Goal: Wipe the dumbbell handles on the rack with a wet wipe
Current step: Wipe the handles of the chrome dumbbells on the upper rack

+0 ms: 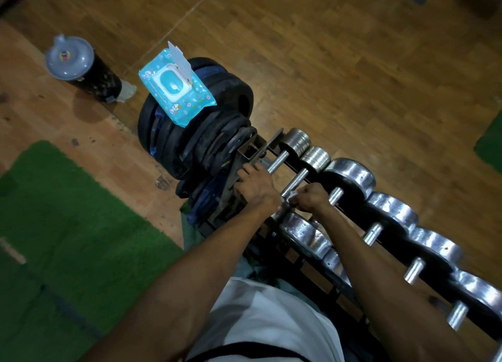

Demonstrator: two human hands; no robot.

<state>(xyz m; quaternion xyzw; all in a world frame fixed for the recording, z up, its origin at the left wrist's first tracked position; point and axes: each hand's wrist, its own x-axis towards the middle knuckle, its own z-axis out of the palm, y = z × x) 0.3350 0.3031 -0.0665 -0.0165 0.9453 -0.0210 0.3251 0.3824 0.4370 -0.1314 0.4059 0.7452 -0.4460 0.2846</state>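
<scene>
A row of chrome dumbbells (350,175) lies on a black rack (307,269) running from the middle to the lower right. My right hand (312,197) pinches a small white wet wipe (292,196) against the near end of the second dumbbell's handle (294,182). My left hand (254,186) rests at the near end of the first dumbbell's handle (277,162), by the rack's end bracket; its fingers curl there, but whether they grip is unclear. The blue wet-wipe pack (176,87) lies with its lid flipped up on a stack of black weight plates.
Black weight plates (195,133) are stacked at the rack's left end. A black bin with a grey lid (78,63) stands on the wooden floor at the upper left. A green mat (68,226) covers the floor at the lower left.
</scene>
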